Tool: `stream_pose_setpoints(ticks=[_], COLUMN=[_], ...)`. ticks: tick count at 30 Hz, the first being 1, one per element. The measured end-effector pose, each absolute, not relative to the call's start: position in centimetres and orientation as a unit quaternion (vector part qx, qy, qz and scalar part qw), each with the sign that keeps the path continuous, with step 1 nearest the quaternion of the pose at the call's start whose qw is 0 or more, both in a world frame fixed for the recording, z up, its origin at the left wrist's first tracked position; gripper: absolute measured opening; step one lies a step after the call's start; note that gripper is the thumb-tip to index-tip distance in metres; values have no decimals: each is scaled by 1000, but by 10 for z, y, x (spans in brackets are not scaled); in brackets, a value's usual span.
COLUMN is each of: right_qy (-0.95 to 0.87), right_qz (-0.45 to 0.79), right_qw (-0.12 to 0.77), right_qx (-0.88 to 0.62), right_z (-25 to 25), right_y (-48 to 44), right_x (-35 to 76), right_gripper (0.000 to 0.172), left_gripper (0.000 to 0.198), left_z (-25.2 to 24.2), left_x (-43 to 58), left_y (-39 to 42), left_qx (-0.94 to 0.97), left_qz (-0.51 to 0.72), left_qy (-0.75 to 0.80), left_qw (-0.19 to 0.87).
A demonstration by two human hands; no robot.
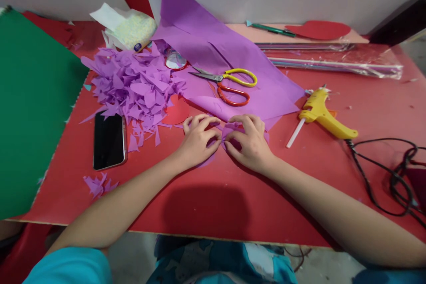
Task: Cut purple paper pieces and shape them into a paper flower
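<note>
My left hand (198, 140) and my right hand (249, 142) meet at the middle of the red table (206, 204). Both have their fingers curled and pinched on a small piece of purple paper (222, 135) pressed against the tabletop between them; most of that piece is hidden under my fingers. Just beyond my hands lies a large sheet of purple paper (213, 49), with scissors (229, 82) that have one yellow and one red handle lying on it. A red paper heart (176, 111) sits beside my left hand.
A heap of folded purple paper bits (133, 84) and a black phone (108, 140) lie left. A green sheet (29, 106) covers the far left. A yellow glue gun (324, 115) and its black cord (389, 177) are right. Wrapped paper rolls (333, 64) lie behind.
</note>
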State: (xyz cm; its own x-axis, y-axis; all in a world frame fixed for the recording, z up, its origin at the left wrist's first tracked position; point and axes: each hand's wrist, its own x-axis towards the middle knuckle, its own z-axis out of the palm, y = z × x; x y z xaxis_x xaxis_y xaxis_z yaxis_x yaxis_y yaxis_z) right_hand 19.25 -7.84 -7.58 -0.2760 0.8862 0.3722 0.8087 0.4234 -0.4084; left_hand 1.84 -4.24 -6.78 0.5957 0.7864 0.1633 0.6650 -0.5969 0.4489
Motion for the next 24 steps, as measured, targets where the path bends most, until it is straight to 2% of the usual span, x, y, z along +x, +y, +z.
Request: stream_pose_setpoints(ticks=[24], right_qy=[-832], right_qz=[25], right_qw=[224], right_qx=[-507], right_z=[-76], right_y=[-72], right_x=[205], right_gripper=[13], left_gripper=[8], left_z=[-68], left_x=[17], left_y=[-40], left_qx=[876], left_qz=[173], left_qy=[413], left_qw=[178])
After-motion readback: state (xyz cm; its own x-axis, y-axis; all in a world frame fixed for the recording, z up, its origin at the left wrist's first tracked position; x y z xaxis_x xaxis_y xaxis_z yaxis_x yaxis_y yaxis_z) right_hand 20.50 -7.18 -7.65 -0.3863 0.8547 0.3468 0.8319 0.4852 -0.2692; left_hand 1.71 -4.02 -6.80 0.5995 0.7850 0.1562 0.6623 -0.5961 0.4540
